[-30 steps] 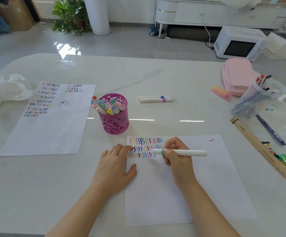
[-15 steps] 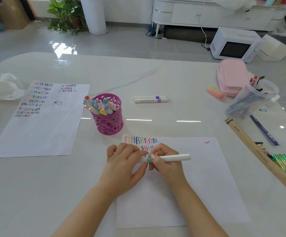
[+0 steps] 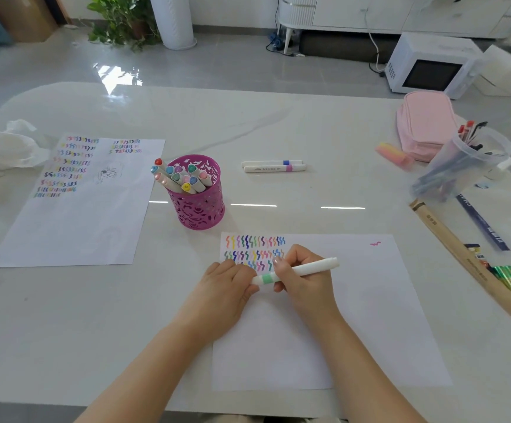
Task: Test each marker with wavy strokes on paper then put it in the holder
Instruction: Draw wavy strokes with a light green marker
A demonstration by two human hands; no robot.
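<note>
Holding a white marker (image 3: 315, 267) with a green band: right grip (image 3: 303, 282) clamped round the barrel, fingers curled over it, thumb hidden. Marker lies near level over the paper (image 3: 355, 315), and contact with the sheet can't be told. Its back end sticks out right of the grip. Left grip (image 3: 226, 288) sits just left, knuckles up, curled fingers and thumb pinched on the marker's left end. Tip or cap there can't be made out. Both forearms are cut off at the bottom edge.

Wavy strokes (image 3: 254, 248) in three rows just beyond both grips, lowest row partly hidden by fingers. Purple holder (image 3: 199, 209) stands beyond-left of the left grip on the desk (image 3: 309, 190), apart from the held marker, with capped markers (image 3: 178, 178) leaning left inside. Further out, two loose markers (image 3: 274, 166) lie side by side.

Far left, a second sheet (image 3: 74, 224) with stroke rows and a sketch too faint to read. Far right, a wooden ruler (image 3: 462, 254) cut by the frame, a clear cup (image 3: 468, 160) with blurred contents, a pink pouch (image 3: 425, 123).
</note>
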